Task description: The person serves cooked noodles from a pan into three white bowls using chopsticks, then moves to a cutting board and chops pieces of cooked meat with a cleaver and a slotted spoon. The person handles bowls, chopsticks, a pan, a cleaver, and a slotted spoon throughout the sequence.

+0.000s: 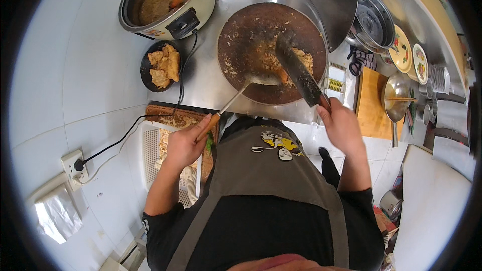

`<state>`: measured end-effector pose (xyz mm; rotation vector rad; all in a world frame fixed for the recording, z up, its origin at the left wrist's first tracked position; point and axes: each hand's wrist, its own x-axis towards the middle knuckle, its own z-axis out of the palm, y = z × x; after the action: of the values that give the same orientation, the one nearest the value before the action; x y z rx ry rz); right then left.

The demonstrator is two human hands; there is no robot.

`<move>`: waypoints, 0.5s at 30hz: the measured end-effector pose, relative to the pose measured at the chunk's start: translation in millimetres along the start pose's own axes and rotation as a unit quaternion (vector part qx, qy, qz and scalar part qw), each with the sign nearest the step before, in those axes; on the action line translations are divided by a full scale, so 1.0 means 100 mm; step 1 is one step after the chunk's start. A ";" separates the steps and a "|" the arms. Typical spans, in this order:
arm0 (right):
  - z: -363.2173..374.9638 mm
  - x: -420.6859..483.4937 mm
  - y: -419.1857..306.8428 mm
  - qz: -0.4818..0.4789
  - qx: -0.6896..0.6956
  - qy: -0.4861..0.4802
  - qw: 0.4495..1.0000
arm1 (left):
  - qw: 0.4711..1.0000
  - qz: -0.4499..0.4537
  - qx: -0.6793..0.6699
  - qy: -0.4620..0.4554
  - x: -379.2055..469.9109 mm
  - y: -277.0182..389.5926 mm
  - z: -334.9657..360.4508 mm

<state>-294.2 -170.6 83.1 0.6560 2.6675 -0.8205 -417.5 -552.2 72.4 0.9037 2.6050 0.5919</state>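
Note:
My left hand (187,143) grips the wooden handle of a metal ladle (235,99), whose bowl rests at the near side of a round, dark wooden chopping block (241,37). In my right hand (340,126) is a broad-bladed cleaver (297,73), held by its wooden handle. Its dark blade slants across the block's right half. Chopped food (304,59) lies beneath and beside the blade, partly hidden by it. A reddish-orange piece (281,75) sits between the ladle bowl and the blade. Crumbs are scattered over the block.
An electric cooker (205,2) with brown liquid stands back left, its cord running to a wall socket. Nearby, a black bowl (174,84) holds fried pieces. To the right are a grater (336,79), a bamboo board (371,109), a metal ladle (395,86) and steamer pots (371,19).

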 end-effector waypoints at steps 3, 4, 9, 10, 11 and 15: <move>-0.01 0.00 0.00 0.005 -0.025 -0.073 0.997 | 1.000 -0.005 0.001 -0.003 -0.01 0.00 0.01; -0.02 0.00 0.00 0.008 -0.050 -0.037 0.998 | 1.000 -0.002 0.002 -0.002 -0.01 0.00 0.00; -0.06 -0.03 0.08 0.008 -0.033 -0.026 0.999 | 1.000 0.003 -0.005 0.002 -0.01 0.00 0.00; 0.00 -0.04 0.08 0.000 -0.010 -0.014 1.000 | 1.000 0.010 -0.010 0.012 -0.02 -0.01 -0.01; 0.11 -0.03 0.07 -0.005 0.013 -0.021 1.000 | 0.999 0.021 -0.016 0.024 -0.01 -0.02 -0.01; 0.22 0.03 0.27 -0.027 -0.077 -0.007 0.997 | 1.000 -0.010 0.018 0.017 -0.02 -0.10 -0.16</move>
<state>-280.8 -162.3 52.0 0.5418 2.7120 -0.6217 -427.9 -564.8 81.5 0.8850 2.6596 0.5606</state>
